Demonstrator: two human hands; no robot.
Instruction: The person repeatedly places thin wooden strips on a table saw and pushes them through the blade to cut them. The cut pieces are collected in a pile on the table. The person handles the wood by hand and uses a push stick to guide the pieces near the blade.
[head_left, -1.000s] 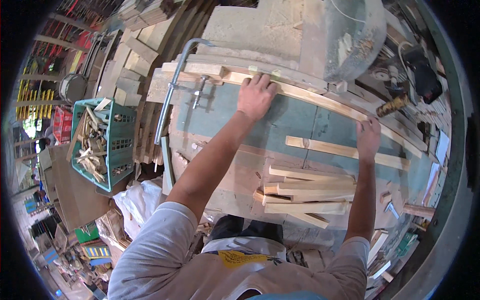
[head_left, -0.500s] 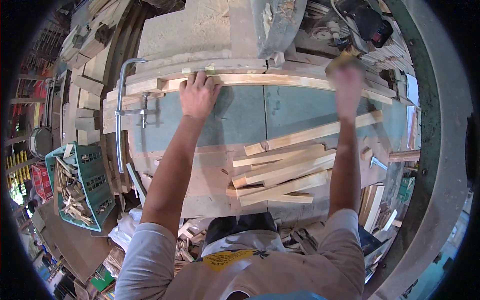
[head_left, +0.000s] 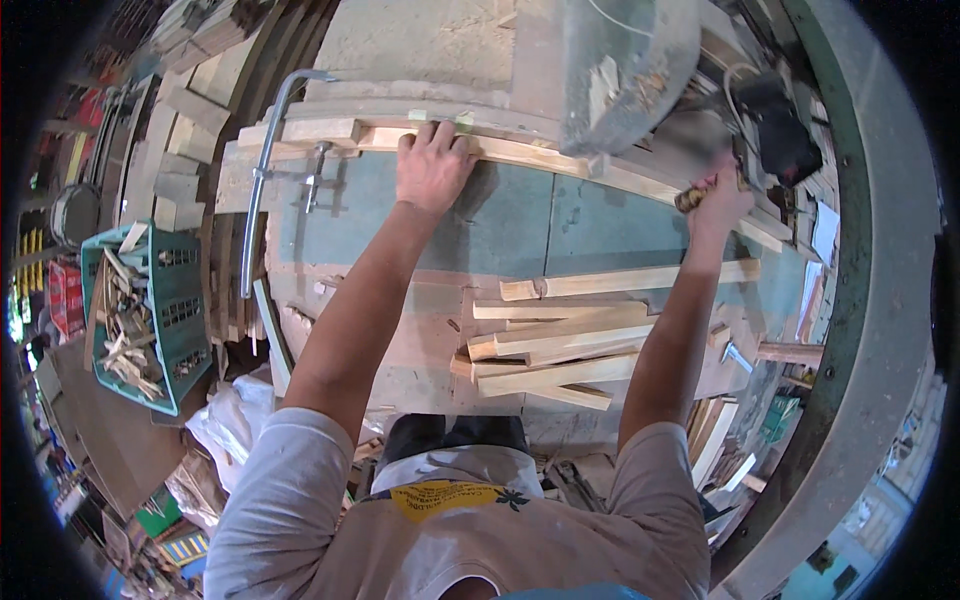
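My left hand (head_left: 434, 175) is closed over a long pale wood strip (head_left: 625, 178), its fingers curled over the strip's far edge. That strip lies along a wooden fence at the back of the grey-green bench (head_left: 510, 225). Farther right, my right hand (head_left: 718, 203) is a fist around a short brownish, rounded object (head_left: 690, 198), whose kind I cannot make out; it sits just above the strip's right part. A wood block (head_left: 320, 133) lies by the strip's left end, near a metal bar clamp (head_left: 250, 230).
Several loose pale wood sticks (head_left: 570, 345) are piled between my forearms. A grey metal guard (head_left: 625, 90) hangs over the bench's far side, with a black power tool (head_left: 785, 130) right of it. A green crate (head_left: 178, 310) of offcuts stands left; a curved metal frame (head_left: 850, 300) rises right.
My right hand has come nearer to me and a little right, with the brownish object now showing at its left side. My left hand keeps its hold on the strip. The view has shifted.
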